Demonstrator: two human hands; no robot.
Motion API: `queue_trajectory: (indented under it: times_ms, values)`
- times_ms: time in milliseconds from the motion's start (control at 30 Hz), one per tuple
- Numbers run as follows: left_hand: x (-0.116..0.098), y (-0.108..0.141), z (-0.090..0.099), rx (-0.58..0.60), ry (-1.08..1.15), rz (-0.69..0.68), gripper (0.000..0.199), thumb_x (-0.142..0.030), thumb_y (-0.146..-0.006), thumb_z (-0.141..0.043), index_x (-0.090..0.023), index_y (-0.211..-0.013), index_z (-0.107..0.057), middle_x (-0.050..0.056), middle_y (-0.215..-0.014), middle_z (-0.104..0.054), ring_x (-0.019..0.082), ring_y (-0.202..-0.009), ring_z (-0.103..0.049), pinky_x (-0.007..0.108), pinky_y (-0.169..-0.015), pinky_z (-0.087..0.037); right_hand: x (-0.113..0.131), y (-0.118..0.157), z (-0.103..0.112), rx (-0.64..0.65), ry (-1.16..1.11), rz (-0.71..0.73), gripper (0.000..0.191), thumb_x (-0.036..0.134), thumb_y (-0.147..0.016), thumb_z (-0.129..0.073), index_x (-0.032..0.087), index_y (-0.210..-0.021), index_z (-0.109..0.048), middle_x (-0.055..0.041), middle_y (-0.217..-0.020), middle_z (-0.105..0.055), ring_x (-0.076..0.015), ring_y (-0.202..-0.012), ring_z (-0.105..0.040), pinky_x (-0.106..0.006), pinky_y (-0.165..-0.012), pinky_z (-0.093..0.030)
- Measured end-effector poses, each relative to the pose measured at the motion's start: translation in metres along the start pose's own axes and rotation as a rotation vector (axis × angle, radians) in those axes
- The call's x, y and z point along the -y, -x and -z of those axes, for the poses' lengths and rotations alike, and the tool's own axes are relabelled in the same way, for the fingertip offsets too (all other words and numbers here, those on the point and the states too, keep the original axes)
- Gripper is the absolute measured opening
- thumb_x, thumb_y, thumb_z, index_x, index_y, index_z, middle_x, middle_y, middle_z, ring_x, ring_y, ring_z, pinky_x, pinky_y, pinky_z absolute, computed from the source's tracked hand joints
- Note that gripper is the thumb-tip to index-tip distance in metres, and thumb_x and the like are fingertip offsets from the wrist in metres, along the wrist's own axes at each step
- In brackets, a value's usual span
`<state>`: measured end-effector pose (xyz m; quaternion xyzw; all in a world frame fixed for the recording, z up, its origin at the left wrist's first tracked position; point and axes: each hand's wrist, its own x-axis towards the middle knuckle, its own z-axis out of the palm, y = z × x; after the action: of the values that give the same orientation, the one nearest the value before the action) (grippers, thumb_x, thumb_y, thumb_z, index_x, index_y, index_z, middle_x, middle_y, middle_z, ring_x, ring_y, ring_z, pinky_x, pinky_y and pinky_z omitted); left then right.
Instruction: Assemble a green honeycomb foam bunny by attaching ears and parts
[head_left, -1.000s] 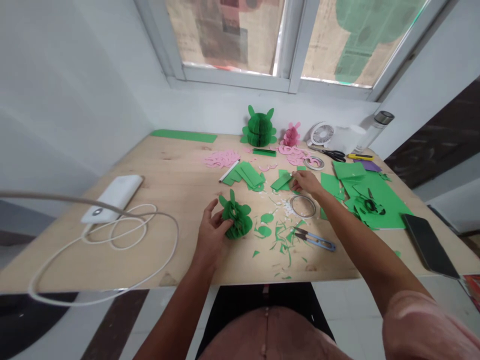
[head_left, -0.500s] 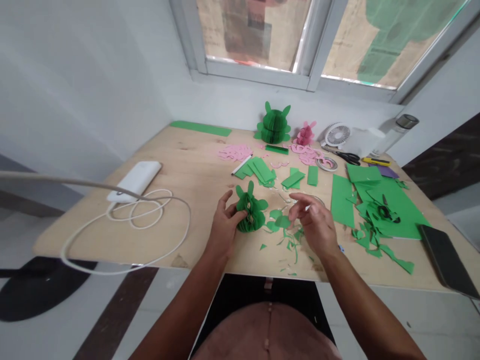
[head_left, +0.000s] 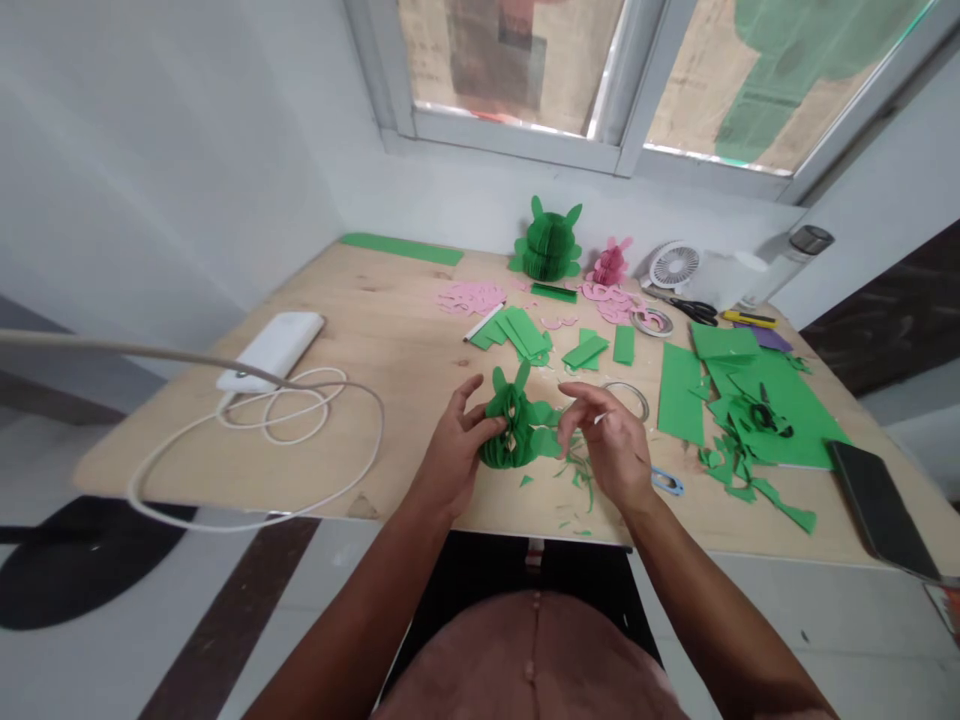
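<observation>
Held figure (head_left: 520,436): long axis upright; ears (head_left: 523,376) point up.

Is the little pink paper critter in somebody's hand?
No, the pink paper critter stands at the back of the table beside the white fan, while the left hand holds a green critter.

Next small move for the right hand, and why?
Probably bring the right hand in to steady the green figure's right side: the left hand grips only its left, its folds gape, and the right fingers are close by.
</observation>
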<state>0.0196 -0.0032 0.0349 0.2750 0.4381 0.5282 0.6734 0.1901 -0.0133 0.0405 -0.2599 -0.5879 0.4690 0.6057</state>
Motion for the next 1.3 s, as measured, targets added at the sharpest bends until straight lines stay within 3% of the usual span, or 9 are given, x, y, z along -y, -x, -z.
queue_trajectory:
  times_ms: [433, 800, 1067, 1300]
  values:
    - [-0.002, -0.001, 0.001, 0.013, 0.029, 0.029, 0.081, -0.015, -0.06, -0.073, -0.02, -0.134, -0.04, 0.003, -0.09, -0.066, 0.015, -0.073, -0.061, 0.027, -0.067, -0.044, 0.004, 0.007, 0.007, 0.091, 0.208, -0.013, 0.042, 0.045, -0.096, -0.039, 0.019, -0.122, -0.059, -0.0029, -0.071, -0.06, -0.0164, -0.063, -0.057, -0.032, -0.059, -0.049]
    - [-0.001, -0.002, -0.001, -0.027, -0.081, -0.043, 0.083, -0.019, -0.059, -0.073, -0.022, -0.135, -0.04, 0.003, -0.091, -0.066, 0.018, -0.081, -0.061, 0.031, -0.074, -0.044, 0.013, 0.005, 0.008, 0.229, 0.555, 0.111, 0.042, 0.043, -0.097, -0.035, 0.022, -0.13, -0.051, -0.0034, -0.077, -0.062, -0.0171, -0.069, -0.06, -0.034, -0.067, -0.05]
    - [-0.004, 0.0, -0.005, -0.006, -0.046, -0.022, 0.084, -0.02, -0.058, -0.074, -0.021, -0.135, -0.04, 0.003, -0.09, -0.066, 0.018, -0.08, -0.06, 0.032, -0.075, -0.044, 0.004, 0.009, 0.007, 0.153, 0.343, 0.018, 0.043, 0.043, -0.097, -0.035, 0.022, -0.131, -0.05, -0.0023, -0.072, -0.058, -0.0161, -0.063, -0.057, -0.032, -0.061, -0.052]
    - [-0.005, 0.001, -0.007, -0.011, -0.132, -0.049, 0.082, -0.022, -0.06, -0.073, -0.022, -0.135, -0.04, 0.005, -0.095, -0.067, 0.021, -0.086, -0.063, 0.034, -0.078, -0.045, 0.006, 0.01, 0.01, 0.164, 0.446, 0.038, 0.045, 0.043, -0.097, -0.036, 0.023, -0.136, -0.045, -0.0036, -0.078, -0.059, -0.0163, -0.066, -0.058, -0.031, -0.062, -0.052]
